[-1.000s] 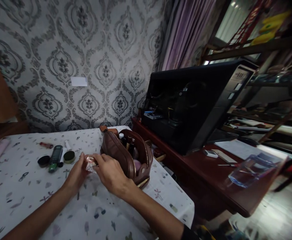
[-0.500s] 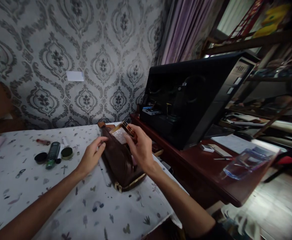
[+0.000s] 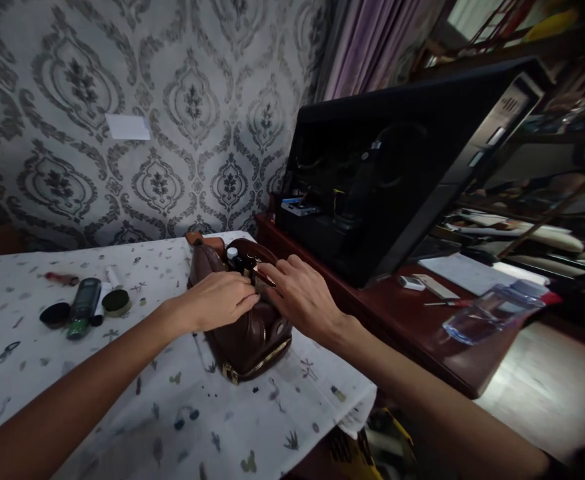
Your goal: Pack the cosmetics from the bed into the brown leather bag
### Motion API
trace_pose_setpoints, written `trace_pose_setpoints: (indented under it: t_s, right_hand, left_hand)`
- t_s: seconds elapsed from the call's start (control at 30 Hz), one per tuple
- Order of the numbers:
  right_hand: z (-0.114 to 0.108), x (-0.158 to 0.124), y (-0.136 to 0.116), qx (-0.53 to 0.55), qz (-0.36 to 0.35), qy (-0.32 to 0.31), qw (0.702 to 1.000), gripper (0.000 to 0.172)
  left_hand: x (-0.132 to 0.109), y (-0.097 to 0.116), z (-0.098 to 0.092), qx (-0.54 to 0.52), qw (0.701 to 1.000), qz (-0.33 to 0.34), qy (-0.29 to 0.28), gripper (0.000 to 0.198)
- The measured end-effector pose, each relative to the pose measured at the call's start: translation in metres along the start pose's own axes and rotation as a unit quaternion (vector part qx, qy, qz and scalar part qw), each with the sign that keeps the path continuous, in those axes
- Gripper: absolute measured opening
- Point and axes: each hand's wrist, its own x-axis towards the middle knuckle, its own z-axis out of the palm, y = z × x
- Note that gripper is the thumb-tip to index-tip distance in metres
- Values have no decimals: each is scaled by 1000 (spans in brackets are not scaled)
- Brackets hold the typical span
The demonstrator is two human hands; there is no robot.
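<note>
A brown leather pouch (image 3: 247,340) stands open on the table with the patterned white cloth (image 3: 122,373). Small bottles (image 3: 233,256) stick up inside it. My left hand (image 3: 217,300) lies over the pouch's near rim, fingers curled down on it. My right hand (image 3: 299,293) rests on the pouch's right side, its fingertips reaching into the opening; what they touch inside is hidden.
A green tube (image 3: 83,307), a black round lid (image 3: 55,314), a dark round tin (image 3: 117,302) and a red stick (image 3: 61,278) lie at the table's left. A dark wooden desk (image 3: 422,333) to the right carries a black open computer case (image 3: 397,173) and a clear container (image 3: 487,313).
The small shiny packet that both hands held in front of the pouch was carried to the pouch's mouth and is out of sight now. Both hands now lie on the pouch.
</note>
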Motion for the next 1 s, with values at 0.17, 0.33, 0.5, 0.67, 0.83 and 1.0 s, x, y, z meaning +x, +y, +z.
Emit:
trace_pose_setpoints:
  t_s: [0.17,0.33,0.5,0.67,0.83,1.0]
  right_hand:
    - [4,5,4,-29,-15,-13,999,19]
    - [6,6,7,-40,-33,-1,999,20]
    - [8,7,10,-43,-45,-1,998,16]
    - [10,7,11,-45,-46,1,998,17]
    - [6,9,10,-39,-45,-23,998,17]
    - [2,9,9,-32,-47,-46,997,17]
  left_hand:
    - [6,0,-2,-47,991,39,-115,44]
    - [22,-1,4,30,977,97,-186,36]
    - [37,-2,19,29,968,114,-223,31]
    - [38,1,23,35,971,94,-215,33]
    - [37,4,21,53,967,95,-232,34]
    - [33,-2,25,34,976,114,-185,32]
